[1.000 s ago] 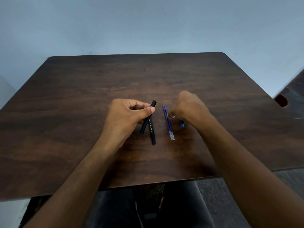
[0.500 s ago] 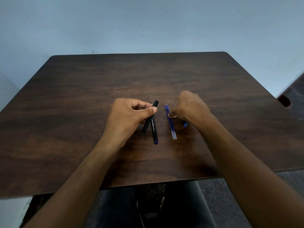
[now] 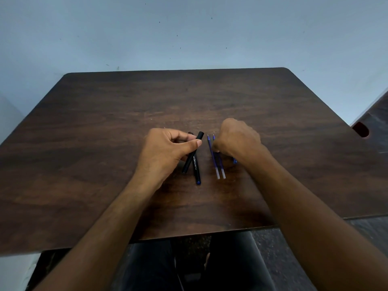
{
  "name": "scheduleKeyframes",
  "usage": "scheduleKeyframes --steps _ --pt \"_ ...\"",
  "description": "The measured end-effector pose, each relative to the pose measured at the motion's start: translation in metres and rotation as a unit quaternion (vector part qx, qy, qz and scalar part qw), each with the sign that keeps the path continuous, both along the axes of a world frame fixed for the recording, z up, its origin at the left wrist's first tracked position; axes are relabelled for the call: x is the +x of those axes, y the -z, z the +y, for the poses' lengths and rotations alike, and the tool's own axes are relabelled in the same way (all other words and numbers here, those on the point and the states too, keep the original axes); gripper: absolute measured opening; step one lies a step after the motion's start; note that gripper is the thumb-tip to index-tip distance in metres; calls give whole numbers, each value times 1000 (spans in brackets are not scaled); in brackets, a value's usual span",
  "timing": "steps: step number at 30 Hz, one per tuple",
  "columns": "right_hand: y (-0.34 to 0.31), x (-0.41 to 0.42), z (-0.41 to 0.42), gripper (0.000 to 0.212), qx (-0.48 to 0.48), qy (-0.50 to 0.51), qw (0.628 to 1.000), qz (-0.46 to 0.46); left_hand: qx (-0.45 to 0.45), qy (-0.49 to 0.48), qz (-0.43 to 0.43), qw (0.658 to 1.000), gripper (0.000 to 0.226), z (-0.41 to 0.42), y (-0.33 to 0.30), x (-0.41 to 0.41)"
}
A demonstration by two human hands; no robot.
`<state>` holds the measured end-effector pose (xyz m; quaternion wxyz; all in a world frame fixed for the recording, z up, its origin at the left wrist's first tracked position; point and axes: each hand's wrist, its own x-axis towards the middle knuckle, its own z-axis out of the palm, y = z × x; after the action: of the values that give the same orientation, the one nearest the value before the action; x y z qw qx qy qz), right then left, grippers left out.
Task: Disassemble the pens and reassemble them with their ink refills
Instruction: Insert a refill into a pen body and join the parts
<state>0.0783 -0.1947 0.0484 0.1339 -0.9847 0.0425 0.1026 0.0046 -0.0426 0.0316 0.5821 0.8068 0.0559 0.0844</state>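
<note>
My left hand [image 3: 165, 152] pinches a black pen barrel [image 3: 192, 153] between thumb and fingers, tilted with its top end up to the right. A second black pen barrel [image 3: 196, 171] with white lettering and a blue end lies on the table under it. Two blue ink refills [image 3: 217, 165] lie side by side just right of the barrels. My right hand [image 3: 237, 139] is a closed fist, fingertips down on the upper part of the refills; whether it grips one is hidden. A small blue part [image 3: 235, 161] peeks out below that hand.
Everything sits mid-way across a dark wooden table [image 3: 105, 133] in front of a pale blue wall. Another dark piece of furniture [image 3: 375, 127] with a cut-out hole stands at the right edge. My legs show below the table's near edge.
The two refills now lie slightly apart, side by side, under my right hand. My left hand keeps the same hold on the barrel and has barely moved.
</note>
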Motion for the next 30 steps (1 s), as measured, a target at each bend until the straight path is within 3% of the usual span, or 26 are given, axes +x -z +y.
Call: scheduleKeyframes --steps 9,15,17,19,21,24,30 --pt "-1 0 2 43 5 10 1000 17 7 12 3 1000 8 0 0 -3" --pt "-6 4 -13 41 151 66 986 -9 14 26 1 1000 10 -1 -3 -6" --pt "-5 3 -20 33 281 86 956 8 22 30 -1 999 10 -2 -3 -6" --pt "-3 1 -26 25 448 116 885 45 25 32 2 999 10 -1 -3 -5" --pt "-1 -3 -30 25 555 141 818 49 28 34 6 999 11 -2 -2 -4" --pt "-1 -6 -31 22 614 146 776 11 20 40 -7 999 11 -2 -2 -5" --pt "-5 -9 -32 20 668 141 728 -58 68 20 -46 996 12 2 -2 -6"
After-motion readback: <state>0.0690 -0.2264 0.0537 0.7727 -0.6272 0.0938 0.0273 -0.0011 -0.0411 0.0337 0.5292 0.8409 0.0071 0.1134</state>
